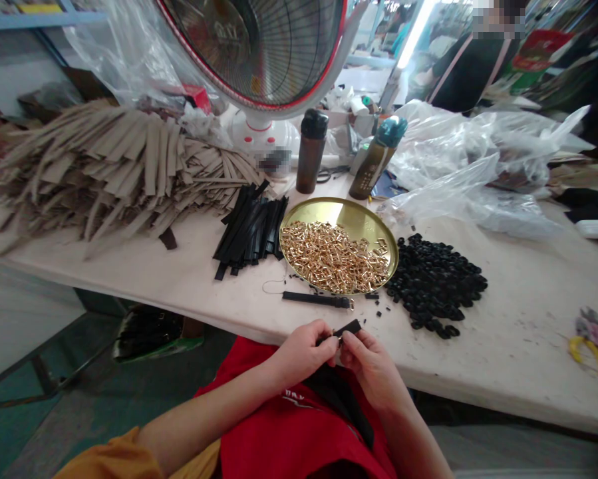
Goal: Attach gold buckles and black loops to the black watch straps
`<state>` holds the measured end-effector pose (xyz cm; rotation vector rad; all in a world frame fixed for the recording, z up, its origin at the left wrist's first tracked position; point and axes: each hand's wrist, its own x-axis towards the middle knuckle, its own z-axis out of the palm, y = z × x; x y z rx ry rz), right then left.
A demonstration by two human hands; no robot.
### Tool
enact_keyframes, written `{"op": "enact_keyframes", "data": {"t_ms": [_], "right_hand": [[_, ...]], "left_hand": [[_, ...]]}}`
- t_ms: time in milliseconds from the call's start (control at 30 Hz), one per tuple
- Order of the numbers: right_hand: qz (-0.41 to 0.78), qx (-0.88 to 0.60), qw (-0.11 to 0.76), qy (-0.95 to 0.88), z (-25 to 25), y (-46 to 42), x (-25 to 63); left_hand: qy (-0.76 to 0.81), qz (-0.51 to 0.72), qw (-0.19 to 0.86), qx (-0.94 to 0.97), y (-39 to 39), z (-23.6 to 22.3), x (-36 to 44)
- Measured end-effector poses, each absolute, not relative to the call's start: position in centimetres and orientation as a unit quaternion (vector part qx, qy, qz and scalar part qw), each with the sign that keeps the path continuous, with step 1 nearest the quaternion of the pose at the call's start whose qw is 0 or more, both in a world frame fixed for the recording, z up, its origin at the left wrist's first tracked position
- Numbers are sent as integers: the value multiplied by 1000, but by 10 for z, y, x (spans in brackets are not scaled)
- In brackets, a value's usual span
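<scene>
Over the table's front edge, my left hand [306,349] and my right hand [366,356] meet, both closed on one black strap [349,327]. A bit of gold metal shows between the fingertips, partly covered. Just beyond lies another black strap [316,299] with a gold buckle [351,304] at its right end. Farther back stands a round gold tray [348,207] heaped with small gold buckles [328,256]. To its left is a stack of black straps [251,229]; on its right, a pile of small black loops [433,283].
Brown strips [114,159] are heaped at the left. A heater-like round appliance [259,53], a dark bottle [312,153] and a tilted bottle [373,163] stand behind the tray. Clear plastic bags [478,159] lie back right; pliers [591,342] rest far right. A person [473,66] is in the background.
</scene>
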<state>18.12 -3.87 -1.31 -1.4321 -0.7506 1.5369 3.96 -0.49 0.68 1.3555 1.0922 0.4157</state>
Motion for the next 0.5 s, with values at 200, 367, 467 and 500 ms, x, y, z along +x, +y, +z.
{"op": "enact_keyframes", "data": {"t_ms": [200, 367, 467, 500], "right_hand": [[271, -663, 423, -555, -12, -42, 175], [362, -662, 383, -533, -11, -34, 180], [403, -629, 406, -527, -10, -32, 180], [407, -619, 414, -529, -11, -33, 181]], "left_hand": [[485, 205, 600, 602, -8, 5, 40], [466, 193, 600, 621, -1, 8, 35], [464, 192, 608, 614, 7, 5, 35], [465, 197, 615, 605, 9, 3, 36]]}}
